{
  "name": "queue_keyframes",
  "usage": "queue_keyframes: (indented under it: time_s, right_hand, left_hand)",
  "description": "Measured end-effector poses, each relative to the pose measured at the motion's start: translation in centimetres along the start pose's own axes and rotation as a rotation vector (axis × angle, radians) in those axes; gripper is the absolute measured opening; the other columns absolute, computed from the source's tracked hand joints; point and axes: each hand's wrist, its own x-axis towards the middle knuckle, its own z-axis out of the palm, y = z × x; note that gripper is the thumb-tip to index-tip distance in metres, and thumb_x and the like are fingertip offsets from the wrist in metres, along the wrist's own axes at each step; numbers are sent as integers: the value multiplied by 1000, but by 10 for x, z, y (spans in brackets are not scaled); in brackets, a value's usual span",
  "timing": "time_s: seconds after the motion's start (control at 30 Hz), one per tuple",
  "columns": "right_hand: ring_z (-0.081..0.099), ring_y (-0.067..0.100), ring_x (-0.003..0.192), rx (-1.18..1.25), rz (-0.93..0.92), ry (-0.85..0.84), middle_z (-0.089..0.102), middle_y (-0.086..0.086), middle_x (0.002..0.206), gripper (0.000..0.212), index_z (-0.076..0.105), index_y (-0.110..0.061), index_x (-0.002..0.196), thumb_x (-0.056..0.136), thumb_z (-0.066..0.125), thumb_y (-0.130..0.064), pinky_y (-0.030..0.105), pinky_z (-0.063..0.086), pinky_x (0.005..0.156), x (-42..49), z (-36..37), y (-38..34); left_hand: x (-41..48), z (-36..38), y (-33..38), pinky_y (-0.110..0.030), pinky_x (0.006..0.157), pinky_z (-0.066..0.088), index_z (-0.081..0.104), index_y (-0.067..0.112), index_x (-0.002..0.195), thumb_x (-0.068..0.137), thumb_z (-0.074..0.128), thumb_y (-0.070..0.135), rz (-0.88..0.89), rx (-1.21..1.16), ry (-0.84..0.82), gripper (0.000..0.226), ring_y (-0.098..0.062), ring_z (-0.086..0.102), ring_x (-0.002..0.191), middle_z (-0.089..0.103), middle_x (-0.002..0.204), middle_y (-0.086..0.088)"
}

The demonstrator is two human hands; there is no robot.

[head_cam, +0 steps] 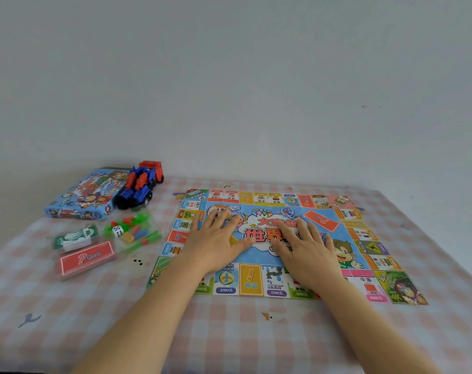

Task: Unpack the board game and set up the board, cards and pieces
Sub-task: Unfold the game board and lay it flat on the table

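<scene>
Near cloth: The checked tablecloth [229, 333] shows as a broad strip between the person and the board's near edge. Both forearms cross it, and it gives room to draw the hands back.
Left hand: The left hand [218, 247] lies palm down on the board's centre-left. The fingers are straight and slightly apart, gripping nothing.
Right hand: The right hand [307, 252] lies the same way on the centre-right. The thumbs are near each other but apart.
Board: The game board [251, 279], a thin printed sheet, is unfolded in the middle of the table.
Risk, board: A sideways push from the palms would likely slide or wrinkle the sheet and drag the cloth. Lift the hands straight up.
Card packs: The red card pack [86, 259] and the banknote pack [75, 237] lie touching, left of the board, apparently still wrapped.
Pieces: The clear bag of pieces [133, 233], with a die [118, 231] inside, lies just beside the board's left edge.
Risk, pieces: Opening the bag carelessly could scatter small parts, and the die may roll off the table.
Far left: The game box [81, 195] has a toy truck [140, 187] leaning on its right end. Moving the box would likely tip the truck.
Edges: The board's near-right corner is close to the table's right edge. The left side is crowded.
Far limit: Only a narrow band of cloth separates the board from the wall [229, 76].
</scene>
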Motion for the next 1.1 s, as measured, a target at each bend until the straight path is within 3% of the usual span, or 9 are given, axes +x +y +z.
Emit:
queue_keyframes:
  time_s: [0.6,0.73,0.87,1.03,1.1]
  right_hand:
    - [-8,21,147,-7,3,-5,-5,-3,160,59,-3,-45,148,93,12,-63,51,-1,117,-2,-2,-1]
    - [3,22,147,79,-33,90,9,-1,159,57,12,-38,149,96,21,-57,50,5,117,-5,-12,-14]
    - [22,22,142,180,-144,214,30,-2,153,49,31,-32,145,98,32,-47,45,16,117,-5,-27,-56]
    - [47,18,124,326,-292,218,55,-4,133,34,57,-27,127,95,47,-31,35,40,100,-2,-33,-116]
    - [58,16,108,380,-291,183,64,-4,119,30,62,-25,121,94,49,-26,30,47,87,-1,-32,-133]
  left_hand:
    - [-3,-2,2,-54,116,-4,2,35,151,85,14,76,-11,-59,5,79,-19,-11,146,-6,160,5]
    - [-9,-14,-3,-49,117,10,25,29,147,89,30,69,-15,-186,196,71,-18,11,145,16,157,2]
    - [-22,-35,-23,-42,111,26,45,28,137,91,48,53,-25,-195,437,52,-17,37,133,42,143,6]
    - [-56,-56,-68,-35,105,35,56,23,128,90,56,34,-132,-224,567,39,-14,48,121,53,133,5]
    - [-67,-58,-87,-36,101,40,59,23,124,89,56,29,-196,-227,583,35,-16,52,116,55,131,4]
